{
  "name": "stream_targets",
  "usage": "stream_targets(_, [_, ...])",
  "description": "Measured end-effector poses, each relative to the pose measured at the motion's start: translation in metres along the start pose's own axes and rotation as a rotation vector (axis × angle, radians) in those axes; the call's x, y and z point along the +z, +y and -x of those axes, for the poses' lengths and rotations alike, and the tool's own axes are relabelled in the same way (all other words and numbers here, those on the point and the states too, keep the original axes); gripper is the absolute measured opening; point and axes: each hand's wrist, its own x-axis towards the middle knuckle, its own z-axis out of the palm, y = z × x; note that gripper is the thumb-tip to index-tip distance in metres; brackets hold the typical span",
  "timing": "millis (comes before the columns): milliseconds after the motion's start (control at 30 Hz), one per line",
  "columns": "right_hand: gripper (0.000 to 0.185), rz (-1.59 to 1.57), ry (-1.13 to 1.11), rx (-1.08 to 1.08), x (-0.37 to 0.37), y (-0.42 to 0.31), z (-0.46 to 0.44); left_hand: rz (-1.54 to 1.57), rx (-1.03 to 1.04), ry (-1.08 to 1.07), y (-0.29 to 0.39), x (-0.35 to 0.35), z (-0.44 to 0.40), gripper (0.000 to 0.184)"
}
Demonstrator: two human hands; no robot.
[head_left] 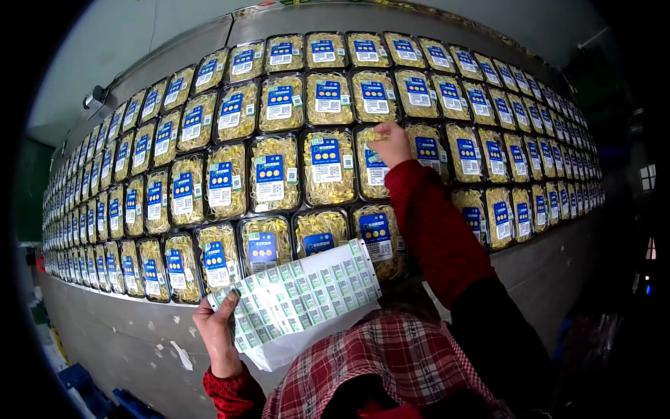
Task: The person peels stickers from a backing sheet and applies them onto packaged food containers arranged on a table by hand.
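My left hand (218, 328) pinches the left edge of a white sheet (303, 297) covered in rows of small green-and-white stickers, held tilted over the front row of packs. My right hand (391, 145) is over a black tray of bean sprouts (373, 164) in the second row from the front, its fingers bent together at the tray's upper label area. Whether a sticker is between those fingers cannot be made out. The trays are film-covered and carry blue-and-white labels. Just left of that hand lies another sprout pack (326, 167) with a small sticker beside its label.
Several long rows of sprout packs (278, 103) curve across the grey metal table (132, 328). Torn white scraps (182, 355) lie on the table's near left part. Blue crates (84, 391) stand at the lower left, below the table.
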Motion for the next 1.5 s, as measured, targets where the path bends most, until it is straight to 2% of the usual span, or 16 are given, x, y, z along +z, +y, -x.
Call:
stream_targets(100, [0.031, 0.322, 0.095, -0.199, 0.006, -0.002, 0.000, -0.015, 0.020, -0.039, 0.005, 0.016, 0.002, 0.016])
stream_targets(200, [0.040, 0.610, -0.026, -0.074, -0.015, -0.039, 0.002, -0.038, 0.034, -0.066, 0.004, 0.028, 0.005, 0.015])
stream_targets(233, [0.040, 0.587, 0.052, -0.119, -0.027, -0.024, -0.010, -0.041, 0.035, -0.081, 0.004, 0.033, 0.006, 0.015])
stream_targets(300, [0.042, 0.292, -0.015, -0.148, -0.073, 0.025, -0.037, -0.070, 0.057, -0.066, 0.002, 0.042, 0.009, 0.015])
stream_targets(367, [0.046, -0.093, -0.060, 0.165, -0.112, 0.039, -0.041, -0.069, 0.039, -0.087, -0.002, 0.056, 0.012, 0.015])
stream_targets(500, [0.048, -0.241, -0.122, 0.179, -0.120, 0.078, -0.053, -0.053, 0.027, -0.163, 0.004, 0.096, 0.013, 0.012])
stream_targets(700, [0.045, -0.021, -0.120, 0.183, -0.096, 0.070, -0.053, -0.156, 0.060, -0.232, 0.015, 0.151, 0.020, 0.010])
stream_targets(767, [0.044, 0.541, 0.029, -0.163, -0.095, 0.052, -0.038, -0.234, 0.063, -0.204, 0.006, 0.159, 0.011, 0.010])
stream_targets(800, [0.045, 0.597, 0.044, -0.320, -0.101, 0.058, -0.040, -0.202, 0.058, -0.208, 0.008, 0.170, 0.012, 0.010])
stream_targets(833, [0.038, 0.472, -0.045, -0.296, -0.114, 0.053, -0.040, -0.173, 0.053, -0.213, 0.009, 0.181, 0.013, 0.011])
stream_targets(900, [0.033, -0.019, -0.446, -0.043, -0.146, 0.011, -0.015, -0.087, 0.069, -0.248, -0.002, 0.189, 0.006, 0.010])
stream_targets(967, [0.034, -0.244, -0.804, -0.038, -0.174, -0.029, 0.031, -0.030, 0.085, -0.274, -0.008, 0.198, 0.003, 0.011])
stream_targets(1033, [0.037, -0.245, -0.850, -0.089, -0.191, -0.022, 0.057, -0.048, 0.100, -0.276, -0.014, 0.206, 0.001, 0.011])
stream_targets(1233, [0.025, -0.136, -0.719, -0.106, -0.254, -0.005, 0.076, -0.072, 0.064, -0.322, -0.020, 0.226, -0.006, 0.013])
stream_targets(1367, [0.011, 0.144, -0.506, -0.500, -0.263, 0.001, 0.089, -0.105, 0.066, -0.325, -0.026, 0.244, -0.009, 0.013])
stream_targets(1500, [0.007, 0.225, -0.255, -0.700, -0.262, 0.020, 0.086, -0.148, 0.005, -0.347, -0.040, 0.250, -0.023, 0.013])
